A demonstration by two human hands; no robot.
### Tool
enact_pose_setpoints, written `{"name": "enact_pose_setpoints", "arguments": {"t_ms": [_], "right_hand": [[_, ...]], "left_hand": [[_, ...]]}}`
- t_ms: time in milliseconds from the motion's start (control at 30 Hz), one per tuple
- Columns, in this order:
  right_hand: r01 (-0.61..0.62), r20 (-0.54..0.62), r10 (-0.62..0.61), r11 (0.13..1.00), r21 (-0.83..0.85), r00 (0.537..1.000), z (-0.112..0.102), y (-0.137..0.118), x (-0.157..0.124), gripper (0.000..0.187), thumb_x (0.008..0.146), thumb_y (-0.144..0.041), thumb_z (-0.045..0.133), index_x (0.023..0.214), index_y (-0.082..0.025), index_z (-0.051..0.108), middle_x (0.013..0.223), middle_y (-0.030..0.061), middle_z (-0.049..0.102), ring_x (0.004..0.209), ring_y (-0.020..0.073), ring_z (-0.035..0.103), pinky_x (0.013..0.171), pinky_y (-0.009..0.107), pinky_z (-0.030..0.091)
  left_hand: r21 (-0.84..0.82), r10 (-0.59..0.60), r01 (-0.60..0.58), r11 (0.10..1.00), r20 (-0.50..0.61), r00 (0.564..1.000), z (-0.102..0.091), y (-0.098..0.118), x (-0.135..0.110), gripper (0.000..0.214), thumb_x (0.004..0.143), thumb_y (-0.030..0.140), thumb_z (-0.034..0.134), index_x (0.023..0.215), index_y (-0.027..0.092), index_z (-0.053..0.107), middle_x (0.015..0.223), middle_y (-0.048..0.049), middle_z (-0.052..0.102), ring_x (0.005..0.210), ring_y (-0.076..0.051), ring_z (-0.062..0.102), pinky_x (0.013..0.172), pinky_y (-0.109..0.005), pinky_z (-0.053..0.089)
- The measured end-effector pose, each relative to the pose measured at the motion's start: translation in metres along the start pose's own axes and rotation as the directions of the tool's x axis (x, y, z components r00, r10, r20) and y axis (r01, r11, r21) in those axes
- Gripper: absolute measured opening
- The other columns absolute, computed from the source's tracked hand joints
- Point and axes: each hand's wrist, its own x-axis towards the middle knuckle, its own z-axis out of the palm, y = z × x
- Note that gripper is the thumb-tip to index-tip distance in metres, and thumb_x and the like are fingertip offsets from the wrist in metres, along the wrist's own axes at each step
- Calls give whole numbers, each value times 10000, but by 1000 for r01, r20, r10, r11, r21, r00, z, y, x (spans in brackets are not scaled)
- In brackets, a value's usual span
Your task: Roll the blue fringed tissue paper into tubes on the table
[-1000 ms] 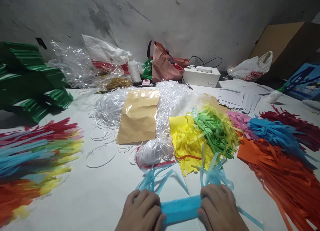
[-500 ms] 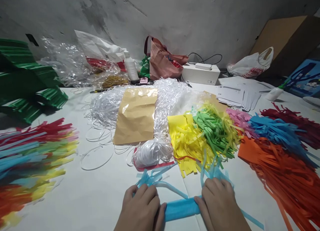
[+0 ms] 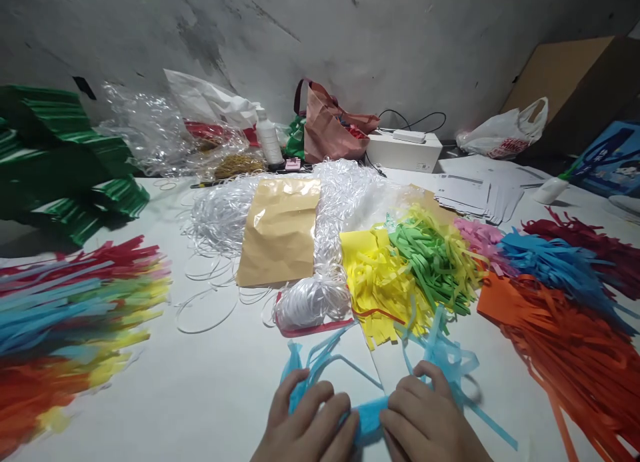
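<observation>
Near the front edge of the white table, both hands grip a light blue paper tassel (image 3: pixel 370 415). My left hand (image 3: pixel 313 419) closes its fingers over the left part of the uncut middle band. On the right part, my right hand (image 3: pixel 425 412) does the same, its index finger raised a little. Cut blue strips fan out beyond both hands. Only a short stretch of the band shows between them; my thumbs are mostly hidden. Just beyond lie a bundle of white string (image 3: pixel 313 303) and a yellow fringed paper (image 3: pixel 383 282).
Multicoloured fringes (image 3: pixel 75 302) lie at left under green folded paper (image 3: pixel 75 155). Orange (image 3: pixel 555 342), blue (image 3: pixel 550 252) and green (image 3: pixel 427 265) fringes lie at right. A brown paper sheet (image 3: pixel 280 232) rests on white string. A white bottle (image 3: pixel 269 137) and a pink bag (image 3: pixel 333 125) stand behind.
Both hands have moved closer together along the blue band, so less of it shows between them. The view has shifted slightly left, and the blue strips have moved.
</observation>
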Motion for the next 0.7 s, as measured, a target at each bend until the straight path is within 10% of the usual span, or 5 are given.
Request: {"name": "enact_pose_setpoints", "arguments": {"t_ms": [200, 700], "right_hand": [[25, 75, -23, 999, -37, 997, 0, -2, -2, 376, 1068, -245, 383, 732, -209, 547, 694, -14, 583, 664, 166, 506, 856, 367, 340], [42, -6, -43, 991, -127, 999, 8, -8, -2, 362, 997, -80, 345, 708, -213, 516, 639, -15, 526, 617, 171, 454, 888, 386, 344]], "left_hand": [[41, 61, -61, 997, -14, 998, 11, 11, -4, 302, 990, 84, 476, 793, 226, 656, 787, 34, 717, 790, -165, 615, 1092, -423, 318], [-115, -16, 7, 993, -76, 997, 9, 5, 4, 431, 1075, 164, 345, 767, 229, 639, 681, 37, 653, 692, -160, 560, 955, -383, 361]]}}
